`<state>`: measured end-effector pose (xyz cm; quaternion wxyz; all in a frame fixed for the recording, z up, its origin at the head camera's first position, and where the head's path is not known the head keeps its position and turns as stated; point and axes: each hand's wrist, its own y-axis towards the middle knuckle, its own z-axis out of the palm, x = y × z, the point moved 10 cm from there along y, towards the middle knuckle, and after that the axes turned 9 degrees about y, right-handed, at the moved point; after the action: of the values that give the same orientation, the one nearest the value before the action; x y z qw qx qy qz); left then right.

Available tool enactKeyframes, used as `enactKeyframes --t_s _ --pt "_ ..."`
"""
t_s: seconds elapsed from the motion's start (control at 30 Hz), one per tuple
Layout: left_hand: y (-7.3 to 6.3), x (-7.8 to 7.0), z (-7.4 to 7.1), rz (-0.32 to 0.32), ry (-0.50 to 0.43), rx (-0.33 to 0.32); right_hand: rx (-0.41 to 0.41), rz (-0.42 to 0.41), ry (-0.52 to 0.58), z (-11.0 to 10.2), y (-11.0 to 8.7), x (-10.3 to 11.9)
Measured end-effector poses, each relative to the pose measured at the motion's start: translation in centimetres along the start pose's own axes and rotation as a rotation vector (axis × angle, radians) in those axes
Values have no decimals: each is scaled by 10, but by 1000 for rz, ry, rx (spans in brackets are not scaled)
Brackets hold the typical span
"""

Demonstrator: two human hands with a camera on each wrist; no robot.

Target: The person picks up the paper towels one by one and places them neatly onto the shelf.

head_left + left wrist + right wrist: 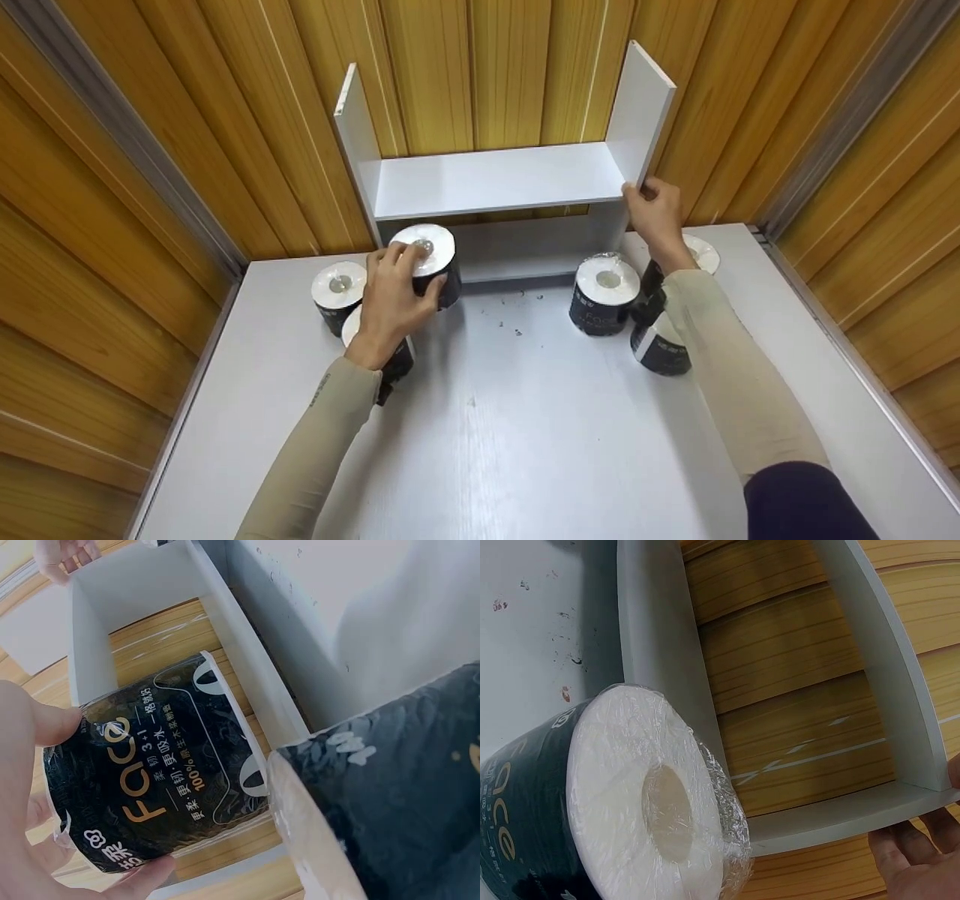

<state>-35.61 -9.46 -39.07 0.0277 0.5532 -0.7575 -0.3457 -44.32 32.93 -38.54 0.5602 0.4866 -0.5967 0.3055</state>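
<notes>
Now the left grip is squeezing a paper roll, just in front of the left side of a white shelf. The right grip is pinching its right board. More rolls are standing on the counter.

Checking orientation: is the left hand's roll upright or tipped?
Roughly upright: the left hand grips the roll with its white end facing up in the head view.

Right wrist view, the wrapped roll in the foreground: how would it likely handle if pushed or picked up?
The roll is probably light for its size, given its open hollow core. Its glossy, crinkled film may feel slightly slippery. Standing upright, squat and broad, it might slide before tipping.
</notes>
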Motion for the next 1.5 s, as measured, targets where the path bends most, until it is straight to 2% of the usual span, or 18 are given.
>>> enactKeyframes --t_s 0.2,0.53,0.97,1.2,1.5 --pt "3 1 6 -1 16 0 4 7 0 -1 0 -1" --pt "9 1 13 4 11 1 -6 -63 27 0 -1 4" --pt "16 2 25 -21 35 51 0 -18 11 -1 -1 1" --pt "18 5 30 -38 54 62 -5 -31 14 -1 -1 3" --pt "24 -1 35 29 100 30 -28 -51 30 -2 0 3"
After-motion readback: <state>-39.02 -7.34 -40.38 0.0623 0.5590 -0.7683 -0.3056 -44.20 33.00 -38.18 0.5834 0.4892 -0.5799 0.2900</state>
